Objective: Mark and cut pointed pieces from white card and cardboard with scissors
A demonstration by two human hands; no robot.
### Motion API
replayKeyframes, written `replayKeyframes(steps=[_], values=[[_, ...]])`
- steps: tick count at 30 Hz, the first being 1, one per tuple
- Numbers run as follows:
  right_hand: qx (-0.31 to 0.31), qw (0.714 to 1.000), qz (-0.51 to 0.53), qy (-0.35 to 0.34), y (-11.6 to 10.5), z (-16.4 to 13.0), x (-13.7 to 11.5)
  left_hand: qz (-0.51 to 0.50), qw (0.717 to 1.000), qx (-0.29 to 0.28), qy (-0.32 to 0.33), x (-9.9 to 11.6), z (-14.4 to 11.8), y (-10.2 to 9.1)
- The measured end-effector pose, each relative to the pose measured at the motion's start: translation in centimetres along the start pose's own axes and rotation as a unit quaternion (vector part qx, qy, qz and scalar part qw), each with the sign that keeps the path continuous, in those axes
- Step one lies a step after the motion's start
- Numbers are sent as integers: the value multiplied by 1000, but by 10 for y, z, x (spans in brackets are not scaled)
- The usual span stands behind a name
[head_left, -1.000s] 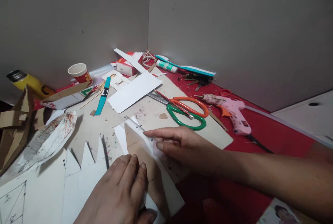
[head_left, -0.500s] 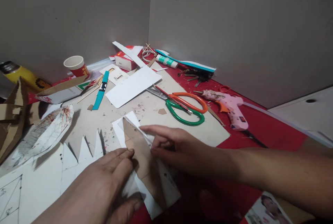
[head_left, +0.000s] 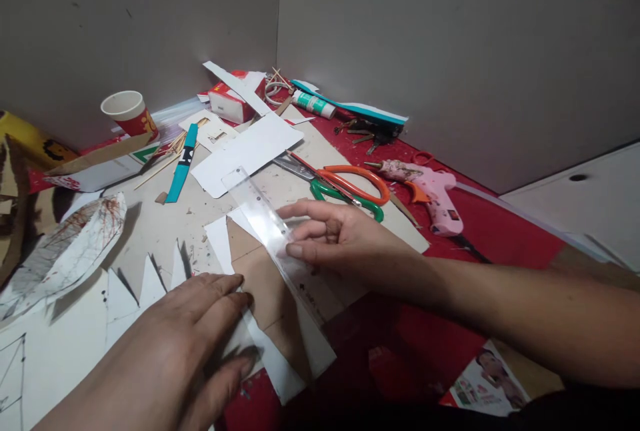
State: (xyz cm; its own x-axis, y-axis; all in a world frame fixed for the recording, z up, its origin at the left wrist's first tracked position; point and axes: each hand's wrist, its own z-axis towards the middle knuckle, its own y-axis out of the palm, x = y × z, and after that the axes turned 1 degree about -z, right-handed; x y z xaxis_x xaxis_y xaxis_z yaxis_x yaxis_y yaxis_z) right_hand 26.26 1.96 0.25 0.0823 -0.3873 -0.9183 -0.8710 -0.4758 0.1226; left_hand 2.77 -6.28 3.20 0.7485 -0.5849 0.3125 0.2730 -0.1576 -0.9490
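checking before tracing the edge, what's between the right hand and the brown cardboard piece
A clear ruler lies between the right hand and the brown cardboard piece, as the head view shows; the thumb appears to touch it.

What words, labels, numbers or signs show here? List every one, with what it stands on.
None can be read for certain.
Clear ruler: printed marks too small.
White-and-green tube: label too blurred.
Open carton: red lettering too blurred.
Printed card: print too small.
Blue strip: black-and-white marks unreadable.

Pink glue gun (head_left: pixel 431 185) R of scissors (head_left: pixel 317 186); paper cup (head_left: pixel 139 127) back L.
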Motion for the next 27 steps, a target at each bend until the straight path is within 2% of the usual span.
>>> replayKeyframes(steps=[2, 3, 5, 7, 9, 11, 14, 16, 18, 20, 22, 24, 27], values=[[-34, 999, 7, 20, 1, -1, 1, -102, 989, 36, -98, -1, -2, -2], [-57, 998, 14, 21, 2, -2, 3, -165, 972, 60, -155, -1, -2, -2], [-106, 994, 28, 10, 4, -4, 6, -310, 908, 98, -263, 1, 2, 0], [-147, 989, 26, -11, 8, -7, 10, -449, 820, 121, -334, 4, 9, 4], [-170, 985, 8, -27, 11, -9, 13, -536, 746, 143, -368, 5, 17, 9], [-189, 981, -14, -40, 14, -12, 15, -589, 707, 137, -367, 3, 21, 13], [-210, 975, -47, -62, 13, -12, 17, -617, 689, 107, -364, -4, 21, 11], [-196, 970, -97, -108, 10, -10, 18, -603, 696, 100, -376, -7, 20, 8], [-145, 952, -192, -188, 7, -7, 20, -575, 714, 96, -388, -7, 20, 5], [-82, 908, -307, -272, 4, -4, 22, -557, 727, 89, -392, -6, 21, 4], [-53, 856, -393, -331, 2, -1, 23, -561, 725, 84, -392, -5, 22, 6], [-63, 817, -443, -363, 1, -1, 24, -566, 721, 88, -391, -4, 24, 9], [-88, 787, -491, -364, 1, -3, 23, -551, 734, 94, -386, -5, 24, 16]])
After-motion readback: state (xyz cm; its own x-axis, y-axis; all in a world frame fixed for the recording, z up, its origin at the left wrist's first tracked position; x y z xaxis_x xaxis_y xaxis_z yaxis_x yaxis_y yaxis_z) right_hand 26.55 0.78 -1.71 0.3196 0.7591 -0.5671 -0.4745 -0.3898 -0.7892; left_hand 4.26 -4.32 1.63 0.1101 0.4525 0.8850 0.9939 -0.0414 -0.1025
